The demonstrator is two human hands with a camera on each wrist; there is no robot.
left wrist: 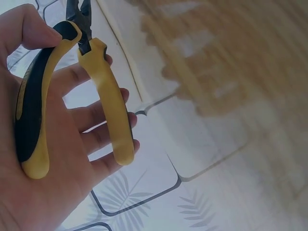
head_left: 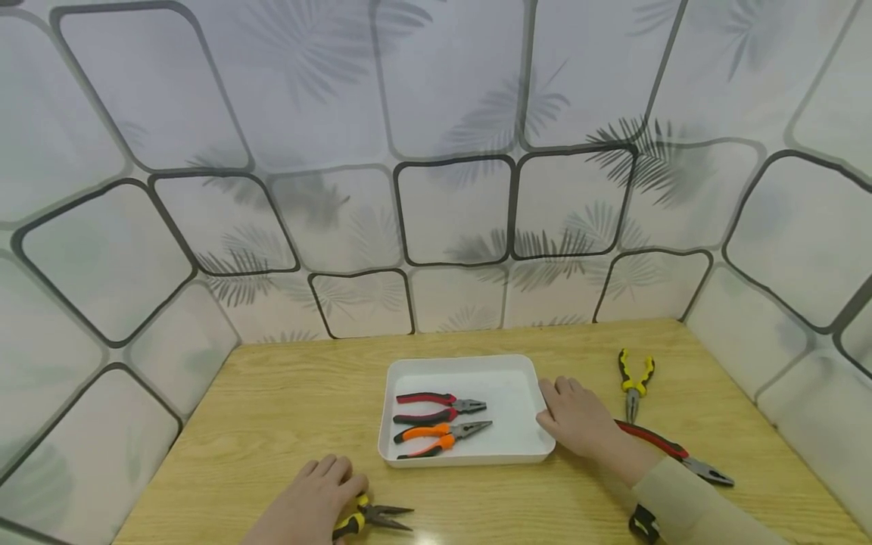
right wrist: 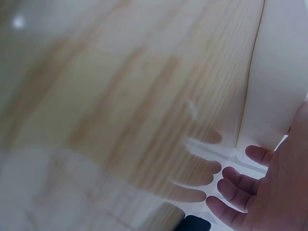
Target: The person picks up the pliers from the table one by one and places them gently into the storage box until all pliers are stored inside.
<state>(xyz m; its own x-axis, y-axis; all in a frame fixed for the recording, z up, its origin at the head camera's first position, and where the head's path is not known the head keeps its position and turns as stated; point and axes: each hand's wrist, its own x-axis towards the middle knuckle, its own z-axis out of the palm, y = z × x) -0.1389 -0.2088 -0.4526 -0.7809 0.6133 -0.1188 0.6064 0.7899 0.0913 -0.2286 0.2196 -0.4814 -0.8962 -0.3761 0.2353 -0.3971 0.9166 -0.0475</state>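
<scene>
My left hand holds long-nose pliers with yellow-and-black handles, low over the front of the table. In the left wrist view the handles stand spread between palm and fingers, and the jaws are parted. At the right wall of a white tray, my right hand grips the rim, thumb at its edge; in the right wrist view the thumb is mostly hidden. Inside the tray, on its left side, lie red-and-black pliers above orange-and-black long-nose pliers, both pointing right.
To the right of the tray lie yellow-and-black pliers, nose toward me, and red-handled long-nose pliers, partly behind my right forearm. The wood-grain table ends against leaf-patterned walls at the back and both sides.
</scene>
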